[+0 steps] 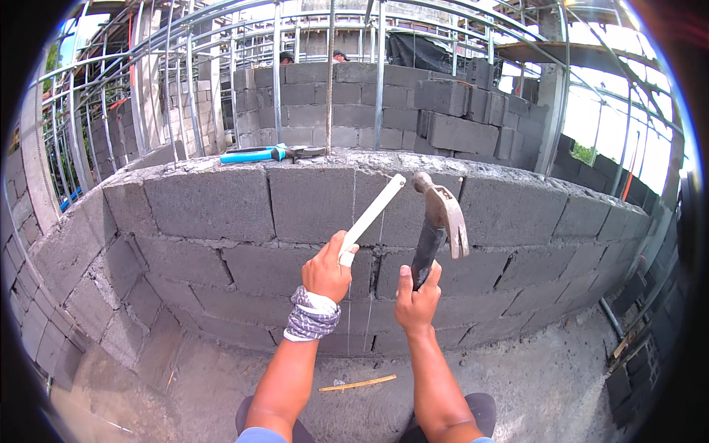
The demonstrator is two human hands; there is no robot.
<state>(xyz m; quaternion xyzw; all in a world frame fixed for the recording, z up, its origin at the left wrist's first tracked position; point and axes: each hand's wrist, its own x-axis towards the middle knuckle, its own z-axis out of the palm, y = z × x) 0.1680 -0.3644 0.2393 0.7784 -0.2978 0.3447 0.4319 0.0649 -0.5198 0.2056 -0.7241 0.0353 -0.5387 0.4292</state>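
My left hand [327,272] is closed around the lower end of a narrow, cream-coloured stick [375,212]. The stick slants up to the right, with a small dark spot near its tip, in front of the block wall [196,203]. In my right hand [419,299] is a claw hammer [439,214], gripped by its black handle. Its worn metal head is raised beside the stick's tip, apart from it, with the claw turned to the right. Two pale vertical lines run down the blocks near the stick. Blue-handled pliers [269,153] lie on top of the wall.
A steel rod [330,81] stands up from the wall's top. Metal scaffolding [380,74] and more grey blocks [461,135] are behind it. A thin wooden strip [358,384] lies on the concrete floor [214,384]. Two heads show beyond the far wall.
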